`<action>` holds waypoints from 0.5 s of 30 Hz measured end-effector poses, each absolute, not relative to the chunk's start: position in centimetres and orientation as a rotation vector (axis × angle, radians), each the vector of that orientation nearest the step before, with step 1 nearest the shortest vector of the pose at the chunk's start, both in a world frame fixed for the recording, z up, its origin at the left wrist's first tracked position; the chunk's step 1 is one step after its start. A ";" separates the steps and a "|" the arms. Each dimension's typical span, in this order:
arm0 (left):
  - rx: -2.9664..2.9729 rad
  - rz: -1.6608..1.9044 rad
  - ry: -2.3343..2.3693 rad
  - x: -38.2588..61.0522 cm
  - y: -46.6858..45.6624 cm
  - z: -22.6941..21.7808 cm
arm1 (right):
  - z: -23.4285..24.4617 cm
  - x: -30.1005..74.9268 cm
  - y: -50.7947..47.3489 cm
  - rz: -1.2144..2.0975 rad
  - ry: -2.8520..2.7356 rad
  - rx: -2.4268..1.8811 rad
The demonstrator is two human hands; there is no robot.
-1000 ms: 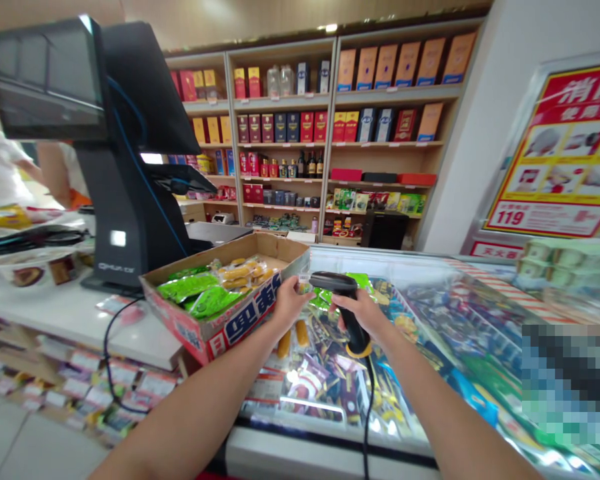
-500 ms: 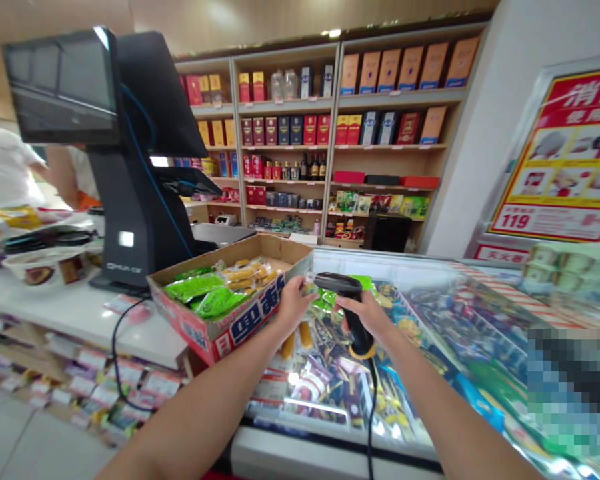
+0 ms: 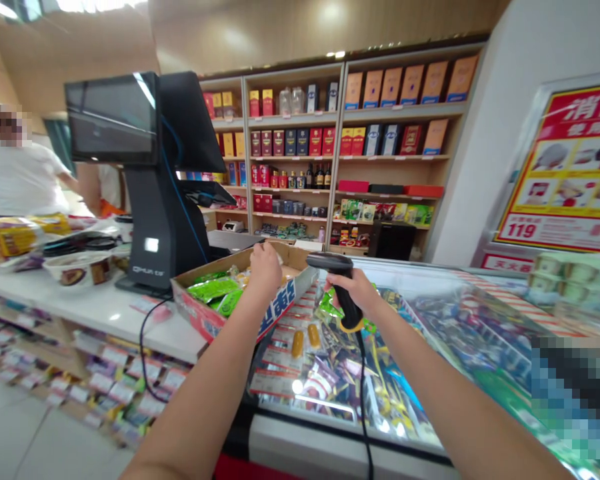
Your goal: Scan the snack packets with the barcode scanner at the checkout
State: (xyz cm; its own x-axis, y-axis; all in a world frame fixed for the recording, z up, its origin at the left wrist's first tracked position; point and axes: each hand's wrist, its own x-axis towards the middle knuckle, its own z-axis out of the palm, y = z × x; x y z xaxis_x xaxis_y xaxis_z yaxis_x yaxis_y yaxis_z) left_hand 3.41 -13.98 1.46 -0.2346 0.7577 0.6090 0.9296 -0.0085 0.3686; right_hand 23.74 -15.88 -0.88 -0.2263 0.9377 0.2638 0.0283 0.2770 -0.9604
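My right hand (image 3: 351,291) is wrapped round the grip of a black barcode scanner (image 3: 346,303), held above a glass-topped display case with its head pointing left. A cable runs down from its yellow-ringed base. My left hand (image 3: 267,268) reaches over an open cardboard box (image 3: 200,321), fingers curled; whatever they hold, if anything, is hidden. Inside the box, green packets (image 3: 215,289) lie at the left, with yellowish wrapped snacks partly covered by my hand. Two yellow-brown wrapped snacks (image 3: 305,340) rest on the glass, between the box and the scanner.
A black till with screens (image 3: 167,200) stands on the white counter (image 3: 95,303), left of the box. Paper bowls (image 3: 75,268) and yellow packages lie farther left, near a person (image 3: 20,173). Egg trays (image 3: 570,277) sit at the right. Shelves of boxed bottles line the back.
My left hand has moved from beside the scanner head leftward over the box. The scanner in my right hand has shifted slightly left. The view has tilted up and turned left.
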 end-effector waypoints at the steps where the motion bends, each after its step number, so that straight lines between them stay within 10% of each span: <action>1: -1.777 -1.054 -2.012 3.4 -14.0 1.3 | -0.8 23.6 -15.8 1.124 -1.544 -0.928; 15: -2.694 -0.313 -1.526 8.7 -18.0 -10.3 | -5.4 27.7 -15.4 1.077 -1.397 -1.101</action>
State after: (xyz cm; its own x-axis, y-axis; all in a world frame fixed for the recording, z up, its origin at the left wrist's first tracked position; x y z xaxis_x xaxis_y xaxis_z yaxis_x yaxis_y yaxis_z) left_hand 8.73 -17.97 -10.28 0.4988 0.8460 0.1885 0.8519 -0.5186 0.0733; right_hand 27.71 -15.42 -5.45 -0.0699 0.9814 0.1788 0.0763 0.1840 -0.9800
